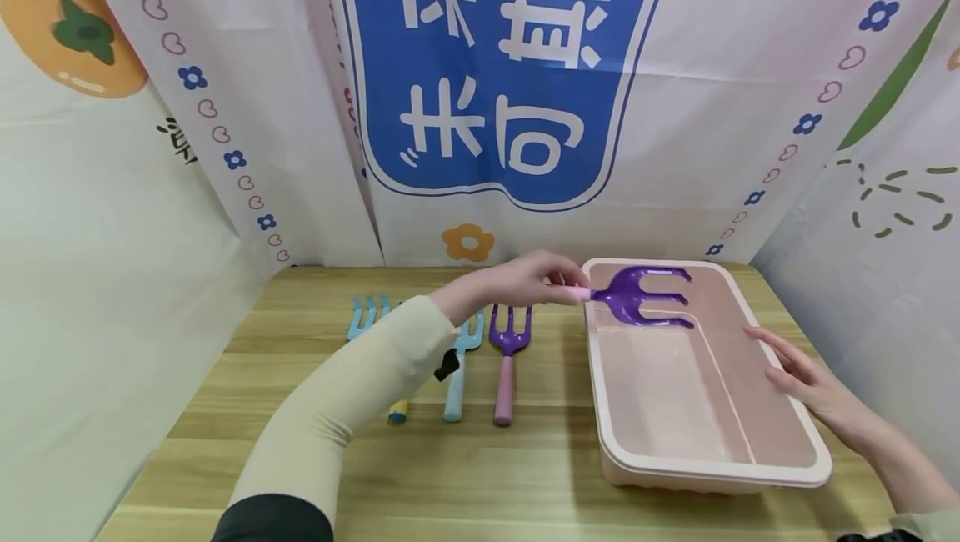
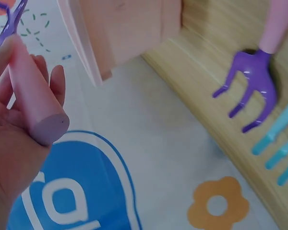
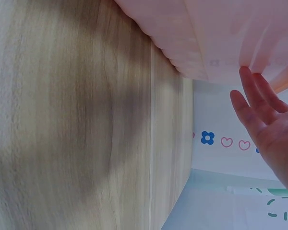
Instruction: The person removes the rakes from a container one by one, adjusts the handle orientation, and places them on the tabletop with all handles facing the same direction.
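Observation:
My left hand (image 1: 536, 279) holds a purple hand fork (image 1: 630, 298) by its pink handle (image 2: 36, 91), palm partly turned up in the left wrist view. Its three tines point right, over the far left part of a pink plastic bin (image 1: 611, 434). My right hand (image 1: 813, 383) is at the bin's right rim, thumb and a finger over the edge. In the right wrist view, other fingers (image 3: 252, 91) lie nearly straight against the outer wall. Left of the bin lies another purple fork (image 1: 506, 367), pink-handled, and beside it a light blue fork (image 1: 455, 383).
Farther left, light blue tines (image 1: 363, 317) and a yellow handle end (image 1: 399, 411) show around my left sleeve (image 1: 375, 383), which hides what lies between. The wooden table (image 1: 480, 484) ends at a printed cloth (image 1: 690, 108) behind; cloth also hangs at both sides.

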### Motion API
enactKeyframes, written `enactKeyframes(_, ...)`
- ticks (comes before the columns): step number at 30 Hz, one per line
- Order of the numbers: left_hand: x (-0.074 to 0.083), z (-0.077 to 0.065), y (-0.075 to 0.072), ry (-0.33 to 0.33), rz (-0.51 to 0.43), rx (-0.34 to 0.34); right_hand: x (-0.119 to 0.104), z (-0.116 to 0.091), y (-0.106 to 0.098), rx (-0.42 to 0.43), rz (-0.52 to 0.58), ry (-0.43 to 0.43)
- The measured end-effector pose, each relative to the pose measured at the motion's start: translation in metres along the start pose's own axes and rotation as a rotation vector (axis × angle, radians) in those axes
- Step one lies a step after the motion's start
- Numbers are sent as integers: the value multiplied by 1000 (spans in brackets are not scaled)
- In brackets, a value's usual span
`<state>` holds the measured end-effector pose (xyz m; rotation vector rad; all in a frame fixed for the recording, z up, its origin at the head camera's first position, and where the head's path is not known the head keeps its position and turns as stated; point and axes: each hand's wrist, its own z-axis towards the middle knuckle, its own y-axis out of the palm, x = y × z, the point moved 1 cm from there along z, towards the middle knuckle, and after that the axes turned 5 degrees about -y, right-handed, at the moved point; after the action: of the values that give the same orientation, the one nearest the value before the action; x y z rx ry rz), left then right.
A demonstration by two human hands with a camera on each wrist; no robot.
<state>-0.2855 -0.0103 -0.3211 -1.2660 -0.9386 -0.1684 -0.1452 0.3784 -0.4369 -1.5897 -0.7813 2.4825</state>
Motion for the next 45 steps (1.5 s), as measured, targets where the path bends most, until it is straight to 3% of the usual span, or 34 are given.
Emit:
enactKeyframes(7, -12, -35, 3, -101, -81, 166, 1, -1, 1, -3, 4, 3)
enactKeyframes(16, -35, -80, 29, -306, -329, 381, -4, -3, 1, -4, -21, 19)
enactKeyframes(22, -50, -99, 50, -348, -439, 496, -4, -3, 0, -14, 5, 26)
enactKeyframes(31, -55, -118, 75, -418, -616, 653, -1, -3, 1, -14, 7, 33)
enactKeyframes(45, -59, -173, 101, -456, -694, 743, -4, -1, -1, -1, -38, 35)
